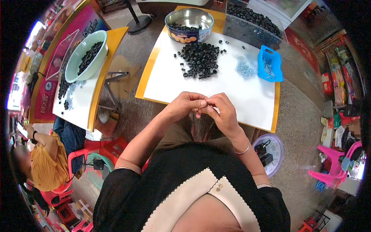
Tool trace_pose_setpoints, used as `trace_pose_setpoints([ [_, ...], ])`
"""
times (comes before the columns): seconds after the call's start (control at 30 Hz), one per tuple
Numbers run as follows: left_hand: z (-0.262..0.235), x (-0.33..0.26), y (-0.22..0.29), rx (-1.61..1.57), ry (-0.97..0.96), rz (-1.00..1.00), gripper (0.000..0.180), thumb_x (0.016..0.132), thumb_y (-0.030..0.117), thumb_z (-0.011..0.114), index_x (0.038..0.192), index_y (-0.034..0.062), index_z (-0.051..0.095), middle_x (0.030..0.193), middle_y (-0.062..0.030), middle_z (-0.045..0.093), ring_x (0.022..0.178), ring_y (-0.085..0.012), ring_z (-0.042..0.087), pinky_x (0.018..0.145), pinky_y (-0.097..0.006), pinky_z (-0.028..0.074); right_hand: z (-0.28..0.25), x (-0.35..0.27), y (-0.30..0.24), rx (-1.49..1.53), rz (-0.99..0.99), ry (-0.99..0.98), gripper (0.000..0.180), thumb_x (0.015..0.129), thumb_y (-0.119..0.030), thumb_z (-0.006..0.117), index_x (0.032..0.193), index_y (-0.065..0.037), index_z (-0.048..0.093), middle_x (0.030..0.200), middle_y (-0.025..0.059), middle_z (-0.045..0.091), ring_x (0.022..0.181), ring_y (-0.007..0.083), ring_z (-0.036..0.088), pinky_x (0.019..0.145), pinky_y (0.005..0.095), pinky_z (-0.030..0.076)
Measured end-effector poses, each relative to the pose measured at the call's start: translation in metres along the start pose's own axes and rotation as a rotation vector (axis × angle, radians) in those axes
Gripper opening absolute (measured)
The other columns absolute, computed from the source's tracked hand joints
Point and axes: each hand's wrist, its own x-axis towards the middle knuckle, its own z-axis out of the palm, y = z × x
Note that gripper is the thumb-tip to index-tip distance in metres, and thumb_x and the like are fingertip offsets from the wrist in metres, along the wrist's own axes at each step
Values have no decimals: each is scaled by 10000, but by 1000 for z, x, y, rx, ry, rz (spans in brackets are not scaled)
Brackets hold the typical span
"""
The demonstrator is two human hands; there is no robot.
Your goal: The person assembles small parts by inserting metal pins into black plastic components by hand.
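Note:
My left hand and my right hand meet fingertip to fingertip over the near edge of the white table. Their fingers are pinched together on something too small to make out. A heap of small black rings lies on the table farther back. Right of it lies a patch of small silvery metal parts, and a blue plastic tray holds more of them. A round metal tin with black rings in it stands at the table's far edge.
A second table at the left carries a pale green bowl of black rings. A seated person in a yellow top is at the lower left. A clear bin of black rings stands behind. A round lilac tub sits on the floor.

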Motion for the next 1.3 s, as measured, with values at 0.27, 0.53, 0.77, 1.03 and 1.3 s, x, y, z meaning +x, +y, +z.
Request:
trace_pose_setpoints([
  [0.27, 16, 5, -1, 35, 184, 24, 262, 905, 198, 569, 1054, -10, 625, 728, 3, 579, 581, -64, 487, 520, -199, 413, -6, 3, 3, 20, 124, -5, 279, 731, -56, 661, 1003, -34, 603, 959, 101, 514, 919, 265, 505, 809, 341, 438],
  [0.53, 24, 14, -3, 78, 232, 95, 260, 912, 207, 553, 1043, -2, 632, 737, 27, 552, 616, -49, 435, 537, -190, 373, -9, 5, 4, 17, 118, 48, 303, 722, -30, 652, 1022, -37, 614, 967, 102, 506, 924, 261, 498, 809, 335, 438],
  [0.77, 23, 30, -3, -146, 145, 194, 398, 903, 231, 566, 1210, -15, 508, 1011, -64, 594, 722, -79, 495, 647, -214, 427, -36, 33, 17, -113, 70, 112, 269, 745, 6, 630, 1011, -32, 612, 944, 85, 569, 886, 210, 543, 776, 298, 451],
  [1.03, 0, 21, -6, -206, 211, 22, 356, 926, 265, 525, 1141, -18, 539, 982, -61, 591, 705, -78, 503, 629, -228, 426, -114, 206, 132, -345, 84, 408, 206, 795, -151, 609, 958, -27, 627, 834, 122, 629, 754, 230, 610, 687, 332, 478],
  [1.3, -17, 18, -8, -218, 291, -58, 295, 919, 228, 526, 1108, 5, 564, 931, -35, 604, 657, -77, 490, 625, -216, 417, -174, 304, 246, -861, 83, 405, 380, 804, -375, 598, 1035, -78, 648, 959, 131, 657, 890, 313, 617, 762, 386, 476],
])
